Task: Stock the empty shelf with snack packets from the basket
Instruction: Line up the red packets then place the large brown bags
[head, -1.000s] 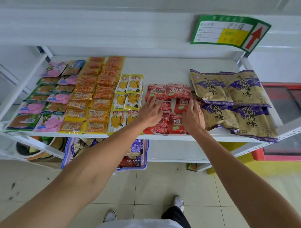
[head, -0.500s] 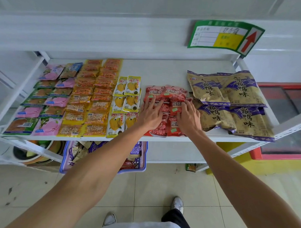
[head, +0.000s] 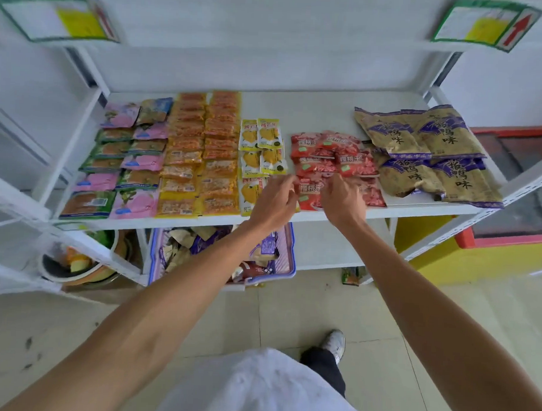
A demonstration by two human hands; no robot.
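Observation:
The white shelf [head: 325,113] holds rows of snack packets. A cluster of red packets [head: 336,157] lies at centre right. My left hand [head: 274,205] and my right hand [head: 343,200] are at the shelf's front edge, their fingers pinched on the left and right edges of the front red packet [head: 310,191]. The blue basket [head: 291,255] stands on the floor under the shelf, below my left forearm, with several packets inside; part of it is hidden.
Left of the red cluster lie yellow packets [head: 260,143], orange packets [head: 204,147] and pink and green packets [head: 127,157]. Large gold-and-purple bags [head: 419,139] fill the right end. A bowl [head: 71,267] sits lower left; a green packet [head: 350,275] lies on the floor.
Both hands have drawn back from flat on the red cluster to the front edge and curled onto the front red packet. The view has tilted down and stepped back.

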